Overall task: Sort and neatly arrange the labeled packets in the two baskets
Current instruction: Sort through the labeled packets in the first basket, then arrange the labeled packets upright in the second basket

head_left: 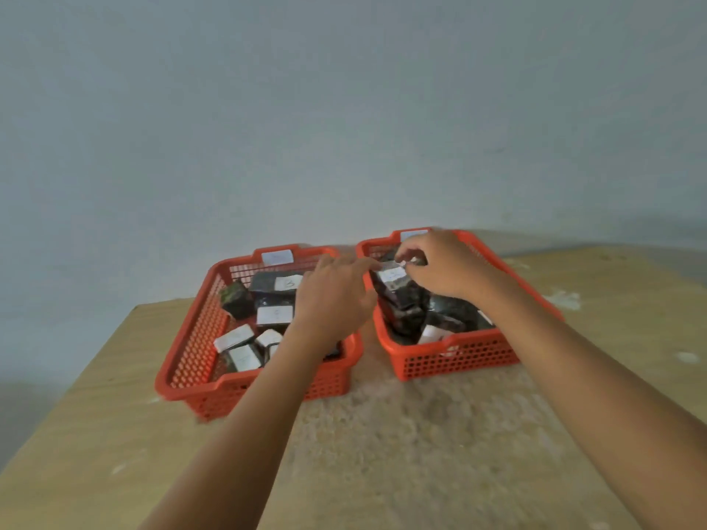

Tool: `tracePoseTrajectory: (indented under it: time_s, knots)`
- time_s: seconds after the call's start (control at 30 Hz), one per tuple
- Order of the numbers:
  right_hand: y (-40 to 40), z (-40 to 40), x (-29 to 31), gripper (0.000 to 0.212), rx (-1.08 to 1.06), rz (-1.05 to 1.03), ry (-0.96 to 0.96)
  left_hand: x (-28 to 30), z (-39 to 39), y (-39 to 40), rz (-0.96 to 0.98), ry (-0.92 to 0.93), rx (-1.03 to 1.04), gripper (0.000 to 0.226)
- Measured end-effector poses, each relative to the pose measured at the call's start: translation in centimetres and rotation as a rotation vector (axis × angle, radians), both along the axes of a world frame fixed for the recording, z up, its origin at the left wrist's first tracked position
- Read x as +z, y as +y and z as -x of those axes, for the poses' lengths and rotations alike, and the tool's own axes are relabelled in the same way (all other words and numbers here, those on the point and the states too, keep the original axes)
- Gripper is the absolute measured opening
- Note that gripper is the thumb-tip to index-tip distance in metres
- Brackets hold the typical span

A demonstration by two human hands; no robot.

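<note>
Both hands are pinching one dark packet (398,296) over the right basket (459,355): left hand (334,296) and right hand (445,263). It is looking slippery, so it may be dropping crooked.

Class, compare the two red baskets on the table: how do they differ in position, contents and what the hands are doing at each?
The left basket sits nearer the camera; the right basket sits farther back. In the left basket the packets lie spread out with white labels showing; in the right basket they are piled up dark. Both hands, left and right, grip a packet over the right basket, not the left basket. Both are red, perforated and tagged on the far rim.
</note>
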State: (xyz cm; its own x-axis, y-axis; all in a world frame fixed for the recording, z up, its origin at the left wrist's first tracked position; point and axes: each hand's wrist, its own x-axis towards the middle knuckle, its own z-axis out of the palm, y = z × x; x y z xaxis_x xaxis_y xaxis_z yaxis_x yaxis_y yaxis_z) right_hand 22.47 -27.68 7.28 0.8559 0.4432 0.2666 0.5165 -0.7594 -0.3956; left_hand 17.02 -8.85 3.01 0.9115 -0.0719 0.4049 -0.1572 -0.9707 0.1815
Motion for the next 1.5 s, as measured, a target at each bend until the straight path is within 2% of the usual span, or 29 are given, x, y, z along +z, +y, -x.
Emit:
tracePoseTrajectory:
  time_s: [0.1,0.17,0.27,0.3,0.4,0.53,0.6,0.67,0.77,0.87,1.03,1.17,1.3,1.4,1.5]
  knots:
    - [-4.9,-0.2,-2.7,0.018,-0.133,-0.007,0.052,-1.7,-1.6,-3.7,0.014,0.209,-0.059,0.053]
    - [-7.1,0.2,-5.5,0.013,-0.181,-0.029,0.159,-3.1,-2.5,-5.4,-0.013,0.272,-0.036,0.059]
    - [-8.3,0.3,-7.6,0.032,-0.234,-0.212,0.283,-4.0,-3.6,-6.4,0.059,0.271,-0.004,0.055]
    - [-8.4,0.1,-7.8,0.032,-0.223,-0.243,0.292,-4.1,-3.8,-6.6,0.112,0.271,-0.006,0.051]
    - [-8.2,-0.1,-7.5,0.035,-0.190,-0.246,0.314,-5.0,-4.0,-6.6,0.265,0.192,-0.009,0.039]
    - [-8.4,-0.9,-8.1,0.036,-0.209,-0.254,0.311,-5.4,-3.6,-6.8,0.312,0.047,-0.028,0.037]
    - [-8.4,-1.1,-8.2,0.034,-0.211,-0.246,0.290,-5.1,-3.1,-6.9,0.343,-0.024,-0.055,0.029]
    - [-8.4,-1.3,-8.3,0.032,-0.225,-0.238,0.265,-4.7,-2.8,-6.9,0.313,0.020,-0.097,0.022]
    - [-8.5,-1.3,-8.5,0.033,-0.227,-0.243,0.256,-4.7,-3.0,-6.9,0.154,0.207,-0.075,0.036]
    - [-8.5,-1.3,-8.6,0.035,-0.219,-0.260,0.242,-4.8,-3.2,-6.9,0.126,0.204,-0.041,0.039]
    - [-8.5,-1.3,-8.7,0.032,-0.204,-0.282,0.233,-5.1,-3.3,-6.8,0.244,0.180,-0.067,0.032]
    - [-8.5,-1.7,-9.1,0.030,-0.315,-0.391,0.192,-5.6,-3.3,-6.8,0.459,0.039,-0.001,0.033]
    - [-8.5,-1.9,-9.3,0.032,-0.380,-0.476,0.162,-5.3,-2.9,-7.2,0.524,0.006,0.023,0.023]
    - [-8.5,-2.0,-9.4,0.033,-0.402,-0.502,0.133,-5.1,-2.9,-7.0,0.440,0.087,-0.015,0.018]
    - [-8.5,-1.9,-9.4,0.031,-0.400,-0.521,0.112,-5.0,-2.9,-7.0,0.269,0.186,-0.052,0.028]
